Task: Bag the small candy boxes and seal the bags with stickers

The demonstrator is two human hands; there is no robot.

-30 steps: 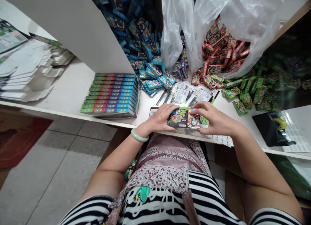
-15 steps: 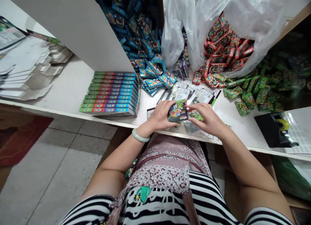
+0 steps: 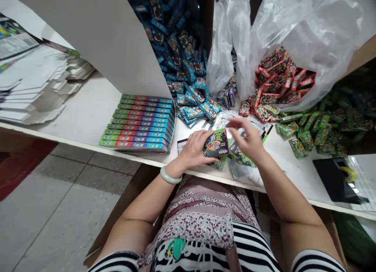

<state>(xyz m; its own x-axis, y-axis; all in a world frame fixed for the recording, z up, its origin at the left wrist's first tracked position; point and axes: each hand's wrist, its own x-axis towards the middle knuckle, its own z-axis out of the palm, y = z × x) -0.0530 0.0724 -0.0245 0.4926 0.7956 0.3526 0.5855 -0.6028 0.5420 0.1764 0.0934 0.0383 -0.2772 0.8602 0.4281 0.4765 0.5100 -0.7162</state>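
Now right hand (image 3: 248,141) has lifted off, open; left hand (image 3: 195,148) grips the pack (image 3: 216,143).

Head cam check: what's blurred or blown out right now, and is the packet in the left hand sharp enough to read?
Head view: right hand smeared by motion blur, fingers unclear; left hand and its dark packet fairly sharp, but print too small to read; plastic bag glares white; green packets at far right dim and soft.

table (image 3: 88,111): stacked flat boxes (image 3: 138,123) left | blue packets (image 3: 182,68) heaped behind | red packets (image 3: 279,84) in plastic bag (image 3: 308,29) | green packets (image 3: 317,123) right | black tape dispenser (image 3: 335,180) far right
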